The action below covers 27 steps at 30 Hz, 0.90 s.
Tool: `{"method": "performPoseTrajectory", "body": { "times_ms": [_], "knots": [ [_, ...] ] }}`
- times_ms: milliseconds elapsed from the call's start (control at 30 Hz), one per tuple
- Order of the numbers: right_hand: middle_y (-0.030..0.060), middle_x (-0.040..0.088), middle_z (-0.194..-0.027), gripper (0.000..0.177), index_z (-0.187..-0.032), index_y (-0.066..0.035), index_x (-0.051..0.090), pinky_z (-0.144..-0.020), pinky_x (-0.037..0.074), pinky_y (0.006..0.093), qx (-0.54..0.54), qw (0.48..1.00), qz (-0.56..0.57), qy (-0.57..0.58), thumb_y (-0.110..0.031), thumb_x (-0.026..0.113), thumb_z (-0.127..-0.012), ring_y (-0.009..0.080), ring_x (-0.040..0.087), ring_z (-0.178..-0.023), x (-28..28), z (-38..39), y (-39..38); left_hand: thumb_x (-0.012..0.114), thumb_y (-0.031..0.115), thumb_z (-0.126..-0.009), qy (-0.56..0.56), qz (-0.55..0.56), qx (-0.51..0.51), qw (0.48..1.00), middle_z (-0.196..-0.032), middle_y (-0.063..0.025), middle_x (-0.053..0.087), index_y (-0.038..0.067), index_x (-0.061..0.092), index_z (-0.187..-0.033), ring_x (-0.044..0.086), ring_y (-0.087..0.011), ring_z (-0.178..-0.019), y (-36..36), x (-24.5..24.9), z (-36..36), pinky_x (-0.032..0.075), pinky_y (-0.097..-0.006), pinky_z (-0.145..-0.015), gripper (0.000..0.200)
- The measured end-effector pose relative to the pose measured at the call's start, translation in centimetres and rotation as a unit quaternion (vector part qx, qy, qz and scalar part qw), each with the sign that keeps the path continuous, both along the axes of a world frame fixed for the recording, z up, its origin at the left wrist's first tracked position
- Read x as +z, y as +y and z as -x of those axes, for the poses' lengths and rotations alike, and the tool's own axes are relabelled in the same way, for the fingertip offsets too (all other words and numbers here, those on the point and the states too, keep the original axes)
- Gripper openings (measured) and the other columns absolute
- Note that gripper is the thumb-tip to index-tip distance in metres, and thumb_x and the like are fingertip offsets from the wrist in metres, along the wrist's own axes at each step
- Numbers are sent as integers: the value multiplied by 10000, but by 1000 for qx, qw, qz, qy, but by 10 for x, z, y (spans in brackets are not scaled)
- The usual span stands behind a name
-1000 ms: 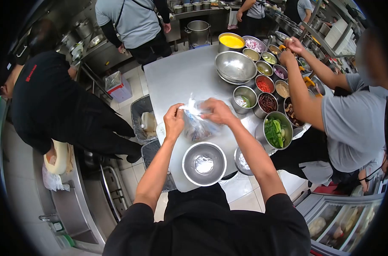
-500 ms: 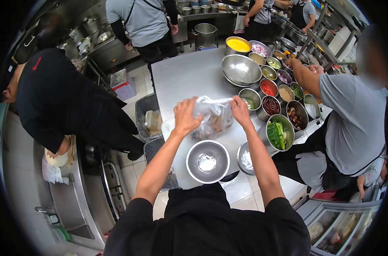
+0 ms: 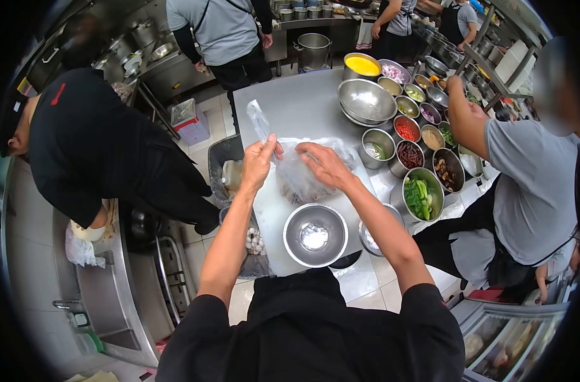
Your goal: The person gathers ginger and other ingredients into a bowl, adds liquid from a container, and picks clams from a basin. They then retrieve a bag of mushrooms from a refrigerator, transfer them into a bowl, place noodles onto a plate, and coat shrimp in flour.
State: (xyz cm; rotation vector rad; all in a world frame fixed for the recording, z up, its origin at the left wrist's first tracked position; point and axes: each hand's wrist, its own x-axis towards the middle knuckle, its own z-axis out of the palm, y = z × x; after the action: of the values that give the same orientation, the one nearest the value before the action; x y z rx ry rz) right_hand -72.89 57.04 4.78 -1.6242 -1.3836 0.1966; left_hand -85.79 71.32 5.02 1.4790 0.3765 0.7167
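A clear plastic bag with brownish pieces inside lies on the white cutting board. My left hand is closed at the bag's left side, on a gathered end of plastic that sticks up above the fist. Over the bag's top, my right hand rests with fingers apart and slightly bent. Nearest to me stands a steel bowl, with nothing but reflections in it. Partly hidden under my right forearm is a second steel bowl.
Steel pots of ingredients crowd the table's right side, among them leafy greens, dried chilies and yellow liquid. Stacked bowls stand behind. Co-workers are at right, left and back. Bins flank the table's left edge.
My left hand has moved left and closed on gathered plastic, now upright. My right hand has let go of the bag's right edge and moved left over its top. The view has shifted slightly.
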Motion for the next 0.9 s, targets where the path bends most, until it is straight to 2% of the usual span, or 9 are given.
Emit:
{"method": "performPoseTrajectory", "body": {
  "times_ms": [133,200,333,400,467,600,733,767,900],
  "knots": [
    [175,604,-996,252,-956,-41,599,-787,457,389,-33,942,315,-110,-194,543,-763,312,582,-915,14,-21,-3,485,322,-928,-36,10,-43,998,-625,-28,532,44,541,-611,472,-111,-631,0,-6,8,373,-260,-675,425],
    [134,626,-968,458,-1063,-111,586,-792,445,395,-52,848,454,-267,-370,639,-690,306,573,-946,15,-25,-7,480,313,-931,-23,17,-61,998,-628,-32,525,51,520,-598,472,-116,-636,0,-12,13,373,-266,-685,426],
    [100,639,-954,721,-1147,-159,554,-831,412,416,-150,838,362,-378,-527,708,-547,311,547,-994,-6,-36,-50,565,417,-855,97,-20,-89,991,-657,-61,545,34,534,-645,509,-141,-652,2,-18,17,404,-300,-641,438],
    [86,635,-971,933,-1218,-178,502,-876,375,446,-106,788,474,-379,-652,715,-444,329,520,-1019,2,-37,-61,602,467,-813,202,-74,-107,971,-685,-90,582,14,578,-694,556,-171,-681,-7,-6,18,430,-328,-642,469],
    [111,644,-903,800,-1115,-133,605,-899,358,432,-95,832,405,-366,-705,635,-557,311,525,-1011,18,-31,-74,602,593,-738,191,-310,-165,917,-748,-173,635,-25,644,-862,626,-272,-784,-26,8,18,475,-392,-681,632],
    [130,646,-742,534,-651,-107,708,-901,333,407,-158,826,453,-297,-551,463,-818,291,573,-911,4,-36,-81,508,680,-742,436,-350,-237,795,-759,-259,628,0,640,-999,626,-370,-805,-33,16,-2,472,-413,-767,739],
    [130,630,-837,380,-818,-110,677,-826,339,397,-193,822,412,-343,-464,595,-706,266,549,-863,-22,-37,-82,544,498,-789,410,-526,-129,734,-740,-228,632,23,637,-938,626,-348,-754,-44,-6,-17,415,-478,-791,506],
    [122,592,-906,415,-889,-123,659,-831,338,395,-218,813,409,-352,-464,641,-654,263,517,-913,-16,-33,-82,595,429,-762,416,-560,-92,711,-725,-194,642,56,535,-1173,627,-338,-769,-42,-7,-19,390,-483,-805,558],
    [108,481,-1042,652,-1067,-169,589,-831,341,390,-232,824,393,-336,-455,747,-503,260,435,-1016,-17,-33,-82,702,333,-683,449,-563,11,694,-772,-184,637,70,366,-1317,607,-346,-835,-38,-1,-15,369,-449,-765,764]
  ]
}}
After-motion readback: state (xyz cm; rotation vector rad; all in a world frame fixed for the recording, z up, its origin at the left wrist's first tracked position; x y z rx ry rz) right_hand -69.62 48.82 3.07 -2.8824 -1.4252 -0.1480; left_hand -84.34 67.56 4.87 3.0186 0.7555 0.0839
